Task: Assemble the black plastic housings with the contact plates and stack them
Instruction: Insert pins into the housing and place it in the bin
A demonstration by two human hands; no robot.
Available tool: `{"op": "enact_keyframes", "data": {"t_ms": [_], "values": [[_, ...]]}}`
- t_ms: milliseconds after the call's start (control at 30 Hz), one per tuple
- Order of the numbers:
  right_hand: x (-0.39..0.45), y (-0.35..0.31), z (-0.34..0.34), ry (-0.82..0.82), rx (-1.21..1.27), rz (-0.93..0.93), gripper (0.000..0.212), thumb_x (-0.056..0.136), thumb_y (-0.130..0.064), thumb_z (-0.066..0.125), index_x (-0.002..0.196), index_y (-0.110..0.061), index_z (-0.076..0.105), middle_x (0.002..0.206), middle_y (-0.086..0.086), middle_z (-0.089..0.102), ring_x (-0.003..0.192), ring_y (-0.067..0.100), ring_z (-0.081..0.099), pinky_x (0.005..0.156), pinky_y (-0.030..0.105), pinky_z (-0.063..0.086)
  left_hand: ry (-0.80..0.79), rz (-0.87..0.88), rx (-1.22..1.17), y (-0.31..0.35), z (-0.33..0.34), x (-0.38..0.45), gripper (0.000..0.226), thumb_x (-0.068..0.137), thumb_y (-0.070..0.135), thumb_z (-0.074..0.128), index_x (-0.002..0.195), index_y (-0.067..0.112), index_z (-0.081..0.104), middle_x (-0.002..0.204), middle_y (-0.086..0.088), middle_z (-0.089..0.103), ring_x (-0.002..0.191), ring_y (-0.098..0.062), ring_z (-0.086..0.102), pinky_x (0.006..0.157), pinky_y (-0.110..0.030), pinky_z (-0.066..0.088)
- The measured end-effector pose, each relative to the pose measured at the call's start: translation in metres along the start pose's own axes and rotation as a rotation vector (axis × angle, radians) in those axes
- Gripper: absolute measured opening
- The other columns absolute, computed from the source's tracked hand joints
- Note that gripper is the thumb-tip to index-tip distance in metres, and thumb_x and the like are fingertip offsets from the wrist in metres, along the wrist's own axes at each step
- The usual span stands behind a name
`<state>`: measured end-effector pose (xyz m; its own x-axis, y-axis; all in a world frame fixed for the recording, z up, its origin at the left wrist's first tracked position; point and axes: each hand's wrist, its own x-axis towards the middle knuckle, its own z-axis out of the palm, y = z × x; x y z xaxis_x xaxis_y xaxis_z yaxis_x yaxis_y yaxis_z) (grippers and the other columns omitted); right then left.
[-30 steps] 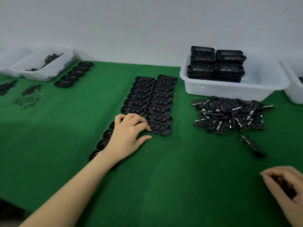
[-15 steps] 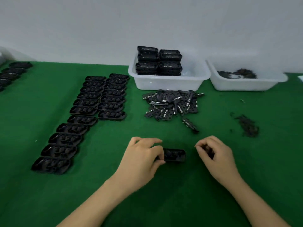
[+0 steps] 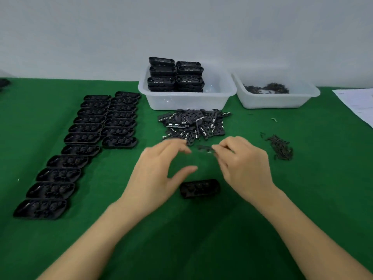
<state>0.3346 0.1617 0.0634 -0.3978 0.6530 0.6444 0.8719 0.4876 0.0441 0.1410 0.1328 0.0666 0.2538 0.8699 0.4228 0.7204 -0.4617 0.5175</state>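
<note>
One black plastic housing [image 3: 199,188] lies alone on the green mat in front of me, below and between my hands. My right hand [image 3: 245,167] pinches a small black contact plate [image 3: 205,149] at its fingertips, held above the mat. My left hand [image 3: 159,172] hovers beside it with fingers spread and holds nothing. Behind the hands lies a pile of contact plates [image 3: 193,124]. Two rows of empty housings [image 3: 88,138] run down the left. Stacked housings [image 3: 175,74] stand in a clear tub [image 3: 187,100].
A second clear tub [image 3: 278,98] with small dark parts stands at the back right. A small heap of dark pins [image 3: 280,147] lies right of my hands. White paper [image 3: 359,104] lies at the far right edge. The wall closes off the back.
My left hand let go of the single housing, which now lies on the mat, and rose toward the plate. My right hand lifted and now shows a contact plate at its fingertips.
</note>
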Motion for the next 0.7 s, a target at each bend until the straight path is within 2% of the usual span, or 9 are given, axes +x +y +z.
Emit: {"op": "enact_keyframes", "data": {"t_ms": [133, 200, 267, 333, 400, 433, 500, 600, 700], "values": [[-0.005, -0.019, -0.019, 0.154, -0.029, -0.267, 0.015, 0.086, -0.004, 0.06, 0.074, -0.002, 0.068, 0.066, 0.005, 0.06, 0.055, 0.021, 0.051, 0.043, 0.033, 0.04, -0.235, -0.03, -0.191, 0.012, -0.012, 0.029, 0.023, 0.073, 0.031, 0.075, 0.089, 0.019, 0.064, 0.089, 0.011, 0.069, 0.084, -0.005, 0.063, 0.081, -0.029, 0.05], [-0.01, -0.018, -0.018, 0.168, 0.001, -0.301, 0.011, 0.085, -0.005, 0.062, 0.08, -0.001, 0.071, 0.069, 0.006, 0.063, 0.058, 0.021, 0.054, 0.045, 0.033, 0.042, -0.328, -0.125, -0.314, 0.012, -0.012, 0.035, 0.021, 0.067, 0.025, 0.08, 0.081, 0.021, 0.065, 0.076, 0.01, 0.07, 0.072, -0.005, 0.065, 0.074, -0.03, 0.053], [-0.016, -0.01, -0.015, 0.128, 0.127, -0.236, 0.016, 0.086, -0.015, 0.062, 0.091, -0.002, 0.071, 0.08, 0.008, 0.065, 0.067, 0.022, 0.058, 0.054, 0.033, 0.046, -0.322, -0.205, -0.389, 0.009, -0.009, 0.034, 0.023, 0.063, 0.023, 0.083, 0.077, 0.022, 0.065, 0.074, 0.009, 0.071, 0.066, -0.005, 0.064, 0.07, -0.026, 0.054], [-0.023, 0.001, -0.011, -0.062, 0.302, -0.018, 0.044, 0.083, -0.043, 0.061, 0.108, -0.007, 0.066, 0.096, 0.004, 0.06, 0.085, 0.018, 0.055, 0.072, 0.031, 0.045, -0.269, -0.257, -0.387, 0.006, -0.005, 0.028, 0.026, 0.061, 0.022, 0.084, 0.078, 0.026, 0.065, 0.074, 0.01, 0.071, 0.065, -0.005, 0.064, 0.068, -0.022, 0.052], [-0.03, 0.012, -0.006, -0.422, 0.449, 0.235, 0.073, 0.068, -0.071, 0.052, 0.121, -0.02, 0.054, 0.105, -0.01, 0.048, 0.097, 0.006, 0.041, 0.084, 0.025, 0.034, -0.27, -0.256, -0.333, 0.004, -0.001, 0.02, 0.029, 0.062, 0.02, 0.084, 0.083, 0.028, 0.067, 0.077, 0.014, 0.071, 0.07, 0.0, 0.066, 0.074, -0.019, 0.052], [-0.036, 0.016, -0.001, -0.576, 0.457, 0.274, 0.08, 0.062, -0.077, 0.049, 0.123, -0.026, 0.048, 0.105, -0.015, 0.042, 0.097, 0.002, 0.036, 0.086, 0.023, 0.03, -0.295, -0.238, -0.294, 0.005, 0.001, 0.017, 0.029, 0.063, 0.02, 0.084, 0.086, 0.03, 0.069, 0.079, 0.016, 0.071, 0.073, 0.004, 0.065, 0.076, -0.018, 0.052], [-0.047, 0.019, 0.011, -0.677, 0.426, 0.226, 0.076, 0.06, -0.077, 0.051, 0.12, -0.031, 0.046, 0.098, -0.02, 0.038, 0.094, 0.0, 0.034, 0.084, 0.021, 0.023, -0.345, -0.181, -0.186, 0.007, 0.005, 0.012, 0.027, 0.067, 0.023, 0.082, 0.091, 0.031, 0.071, 0.084, 0.018, 0.071, 0.077, 0.007, 0.063, 0.079, -0.017, 0.05], [-0.053, 0.015, 0.019, -0.56, 0.471, 0.258, 0.051, 0.066, -0.068, 0.059, 0.103, -0.034, 0.053, 0.088, -0.024, 0.039, 0.089, 0.001, 0.039, 0.078, 0.023, 0.021, -0.371, -0.138, -0.06, 0.01, 0.01, 0.012, 0.026, 0.071, 0.026, 0.079, 0.095, 0.031, 0.071, 0.087, 0.016, 0.071, 0.081, 0.003, 0.062, 0.081, -0.024, 0.05], [-0.055, 0.013, 0.023, -0.498, 0.468, 0.259, 0.043, 0.068, -0.062, 0.063, 0.098, -0.032, 0.058, 0.085, -0.02, 0.043, 0.085, 0.003, 0.04, 0.076, 0.025, 0.022, -0.377, -0.117, -0.002, 0.012, 0.012, 0.017, 0.026, 0.072, 0.027, 0.077, 0.096, 0.031, 0.07, 0.09, 0.015, 0.07, 0.085, -0.003, 0.062, 0.081, -0.027, 0.049]]}}
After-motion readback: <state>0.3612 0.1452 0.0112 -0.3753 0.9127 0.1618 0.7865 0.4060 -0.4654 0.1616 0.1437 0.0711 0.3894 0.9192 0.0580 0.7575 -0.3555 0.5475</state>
